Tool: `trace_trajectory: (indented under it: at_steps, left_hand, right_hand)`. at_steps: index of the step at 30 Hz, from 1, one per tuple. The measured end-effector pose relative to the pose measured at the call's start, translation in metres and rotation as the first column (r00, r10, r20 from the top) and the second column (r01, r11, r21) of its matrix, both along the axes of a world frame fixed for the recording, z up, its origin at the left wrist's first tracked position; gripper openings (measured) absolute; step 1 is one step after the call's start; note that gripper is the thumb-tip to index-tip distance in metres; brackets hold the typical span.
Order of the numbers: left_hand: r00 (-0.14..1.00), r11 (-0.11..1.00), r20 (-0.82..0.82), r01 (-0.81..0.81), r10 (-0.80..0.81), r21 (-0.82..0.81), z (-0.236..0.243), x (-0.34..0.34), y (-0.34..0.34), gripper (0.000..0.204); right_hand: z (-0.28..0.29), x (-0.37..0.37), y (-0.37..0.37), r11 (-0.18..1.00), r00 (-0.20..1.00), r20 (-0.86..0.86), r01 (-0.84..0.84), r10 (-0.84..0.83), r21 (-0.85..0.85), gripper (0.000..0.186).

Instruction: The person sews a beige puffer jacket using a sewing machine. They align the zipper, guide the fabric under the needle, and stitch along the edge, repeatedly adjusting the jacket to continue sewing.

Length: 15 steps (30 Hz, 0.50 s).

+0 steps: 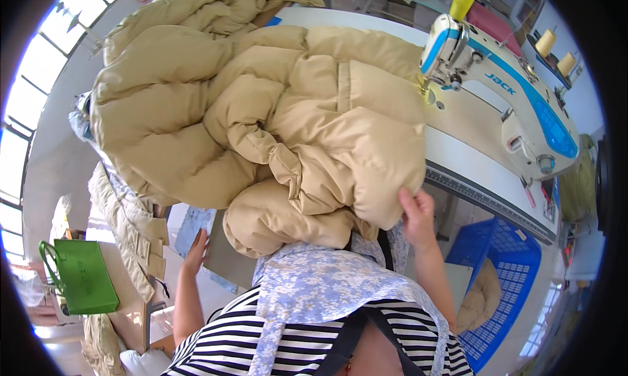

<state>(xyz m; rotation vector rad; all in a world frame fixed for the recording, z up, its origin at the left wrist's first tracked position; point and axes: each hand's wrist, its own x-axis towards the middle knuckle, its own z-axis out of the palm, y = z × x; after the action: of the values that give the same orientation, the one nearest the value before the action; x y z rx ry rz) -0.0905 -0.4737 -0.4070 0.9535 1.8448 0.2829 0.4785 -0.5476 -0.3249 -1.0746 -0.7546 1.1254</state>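
Observation:
A beige padded jacket [366, 147] is spread in thick, puffy folds over the sewing table [458, 163] and hangs toward my lap. My right hand [418, 218] pinches its edge at the near right corner, thumb and fingers closed on the cloth. To the left, below the jacket, my left hand [196, 250] is beside a blue-grey marbled panel [193, 229], fingers stretched along its edge and holding nothing that I can see. The jacket's right edge reaches the needle area of a white and blue sewing machine [517, 88].
A blue plastic basket [507, 291] with beige padded pieces stands at the lower right. On the left, a green bag [85, 276] and beige garment pieces [124, 219] lie on a side table. Thread cones [545, 42] stand behind the machine.

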Motion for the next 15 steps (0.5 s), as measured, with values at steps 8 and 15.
trace_trajectory:
  at_steps: [8, 15]
  left_hand:
    - [0.577, 0.713, 0.777, -0.653, 0.25, 0.256, -0.013, 0.101, 0.149, 0.079]
    - [0.904, 0.541, 0.426, -0.342, -0.033, 0.768, 0.171, 0.135, 0.177, 0.073]
  right_hand:
    - [0.039, 0.03, 0.007, 0.973, 0.996, -0.043, 0.087, -0.08, 0.213, 0.034]
    - [0.031, 0.049, -0.019, 0.948, 0.962, -0.116, 0.265, -0.247, 0.179, 0.032]
